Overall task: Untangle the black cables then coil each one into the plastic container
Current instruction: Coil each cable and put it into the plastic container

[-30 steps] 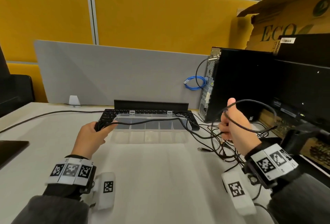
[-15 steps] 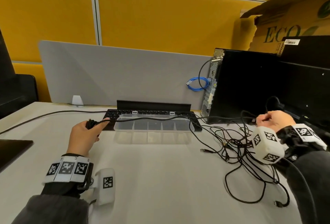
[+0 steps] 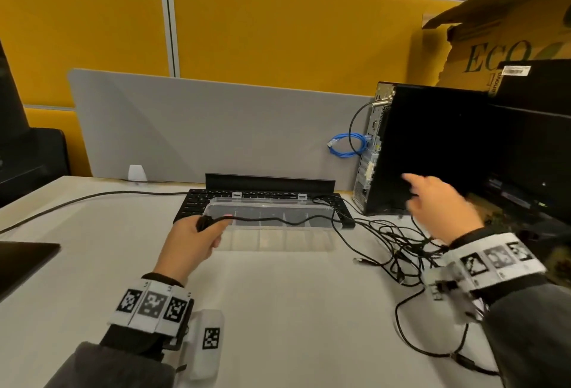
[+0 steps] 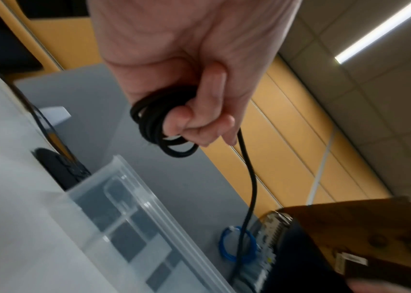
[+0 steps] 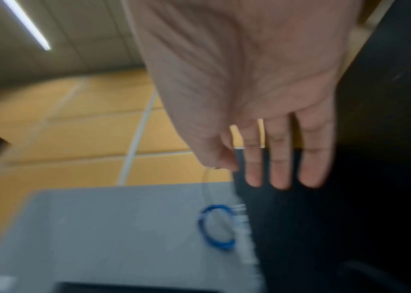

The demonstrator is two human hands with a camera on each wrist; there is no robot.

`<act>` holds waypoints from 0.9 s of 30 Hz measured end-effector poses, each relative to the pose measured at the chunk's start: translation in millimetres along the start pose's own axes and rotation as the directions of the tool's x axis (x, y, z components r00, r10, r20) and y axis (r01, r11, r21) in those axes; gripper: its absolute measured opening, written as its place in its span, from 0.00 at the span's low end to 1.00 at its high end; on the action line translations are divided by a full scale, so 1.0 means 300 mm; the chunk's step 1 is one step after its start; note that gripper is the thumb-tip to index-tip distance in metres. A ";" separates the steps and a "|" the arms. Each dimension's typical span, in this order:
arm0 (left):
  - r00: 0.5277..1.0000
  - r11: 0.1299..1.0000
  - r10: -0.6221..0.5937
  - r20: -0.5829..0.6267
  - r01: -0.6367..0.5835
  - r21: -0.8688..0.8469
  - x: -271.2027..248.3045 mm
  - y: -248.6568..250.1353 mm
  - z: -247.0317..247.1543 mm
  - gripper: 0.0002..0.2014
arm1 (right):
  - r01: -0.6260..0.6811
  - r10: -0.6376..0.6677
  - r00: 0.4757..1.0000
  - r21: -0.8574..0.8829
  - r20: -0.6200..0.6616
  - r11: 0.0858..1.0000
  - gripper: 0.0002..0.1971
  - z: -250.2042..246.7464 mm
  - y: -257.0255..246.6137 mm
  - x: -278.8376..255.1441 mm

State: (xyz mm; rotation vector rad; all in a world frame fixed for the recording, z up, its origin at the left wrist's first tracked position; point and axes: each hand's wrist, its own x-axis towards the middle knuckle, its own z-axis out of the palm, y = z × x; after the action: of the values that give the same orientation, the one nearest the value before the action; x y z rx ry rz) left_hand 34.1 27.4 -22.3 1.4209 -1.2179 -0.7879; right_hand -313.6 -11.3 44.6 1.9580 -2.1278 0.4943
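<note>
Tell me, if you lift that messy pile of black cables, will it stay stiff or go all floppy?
Probably floppy: the tangled black cables lie in loose, sagging loops on the desk. They would likely come up together, since strands cross. They seem to bend easily too: the left hand holds one wound into a small coil.

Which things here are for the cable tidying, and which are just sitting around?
For the job:
coiled black cable in the left hand
tangled black cables
plastic container

Just lying about:
keyboard
blue cable
computer tower
cardboard box
</note>
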 end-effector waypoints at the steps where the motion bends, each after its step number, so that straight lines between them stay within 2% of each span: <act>1: 0.999 1.000 0.021 0.045 -0.020 -0.013 -0.012 0.008 0.018 0.14 | 0.159 -0.157 0.987 0.104 -0.028 0.982 0.27 0.017 -0.077 -0.027; 3: 0.991 0.997 0.075 0.115 -0.071 -0.040 -0.036 0.026 0.049 0.16 | 0.422 -0.436 0.900 0.235 0.005 0.875 0.28 0.048 -0.251 -0.112; 5: 0.983 0.992 0.100 0.154 -0.086 -0.093 -0.059 0.049 0.069 0.17 | 0.538 -0.582 0.803 0.267 0.127 0.800 0.26 0.075 -0.392 -0.204; 6: 0.979 0.989 0.110 0.171 -0.090 -0.120 -0.068 0.062 0.073 0.17 | 0.573 -0.617 0.776 0.267 0.129 0.775 0.21 0.090 -0.428 -0.229; 7: 0.972 0.984 0.126 0.196 -0.098 -0.146 -0.077 0.075 0.073 0.17 | 0.586 -0.636 0.766 0.305 0.093 0.751 0.17 0.098 -0.444 -0.241; 9: 0.942 0.977 0.146 0.301 -0.090 -0.194 -0.096 0.099 0.065 0.16 | 0.577 -0.602 0.790 0.471 -0.115 0.668 0.18 0.103 -0.437 -0.223; 11: 0.878 0.951 0.133 0.460 0.017 -0.308 -0.113 0.109 0.059 0.19 | 0.591 -0.480 0.807 0.497 -0.345 0.636 0.21 0.093 -0.408 -0.178; 12: 0.833 0.909 0.113 0.541 0.133 -0.395 -0.117 0.105 0.058 0.22 | 0.584 -0.445 0.811 0.471 -0.380 0.662 0.23 0.082 -0.399 -0.160; 13: 0.767 0.835 0.115 0.631 0.269 -0.479 -0.123 0.106 0.058 0.25 | 0.568 -0.451 0.821 0.420 -0.350 0.708 0.25 0.068 -0.397 -0.155; 14: 0.682 0.727 0.187 0.707 0.388 -0.566 -0.129 0.112 0.060 0.28 | 0.554 -0.488 0.831 0.322 -0.267 0.767 0.27 0.060 -0.404 -0.159; 15: 0.629 0.601 0.280 0.726 0.474 -0.643 -0.132 0.119 0.063 0.28 | 0.558 -0.537 0.829 0.175 -0.156 0.811 0.28 0.062 -0.413 -0.172; 16: 0.642 0.480 0.312 0.700 0.530 -0.699 -0.136 0.132 0.067 0.25 | 0.590 -0.588 0.808 0.036 -0.050 0.807 0.26 0.073 -0.424 -0.193; 17: 0.724 0.438 0.280 0.631 0.489 -0.754 -0.134 0.139 0.073 0.23 | 0.625 -0.624 0.780 -0.032 0.044 0.780 0.24 0.086 -0.436 -0.222; 18: 0.823 0.483 0.228 0.520 0.368 -0.795 -0.128 0.134 0.080 0.22 | 0.662 -0.656 0.746 -0.030 0.111 0.749 0.21 0.100 -0.449 -0.256; 19: 0.895 0.546 0.192 0.402 0.243 -0.802 -0.118 0.125 0.091 0.23 | 0.691 -0.683 0.712 0.003 0.163 0.722 0.19 0.104 -0.463 -0.295; 20: 0.917 0.599 0.209 0.339 0.154 -0.786 -0.111 0.116 0.098 0.22 | 0.704 -0.696 0.685 0.050 0.212 0.708 0.17 0.105 -0.470 -0.330; 23: 0.941 0.784 0.235 0.245 -0.034 -0.620 -0.104 0.086 0.120 0.19 | 0.661 -0.682 0.637 0.200 0.359 0.723 0.09 0.075 -0.460 -0.376; 25: 0.946 0.877 0.242 0.215 -0.119 -0.465 -0.095 0.077 0.112 0.18 | 0.655 -0.685 0.643 0.218 0.343 0.724 0.11 0.043 -0.435 -0.368; 27: 0.910 0.945 0.259 0.324 -0.170 -0.278 -0.102 0.085 0.096 0.20 | 0.648 -0.686 0.697 0.227 0.209 0.727 0.10 0.002 -0.412 -0.346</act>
State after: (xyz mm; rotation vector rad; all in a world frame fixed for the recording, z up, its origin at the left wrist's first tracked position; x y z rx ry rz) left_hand -7.1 50.2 -8.8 0.9455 -1.4687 -1.0302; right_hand -180.9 76.6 18.2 2.8171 -1.3270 0.2242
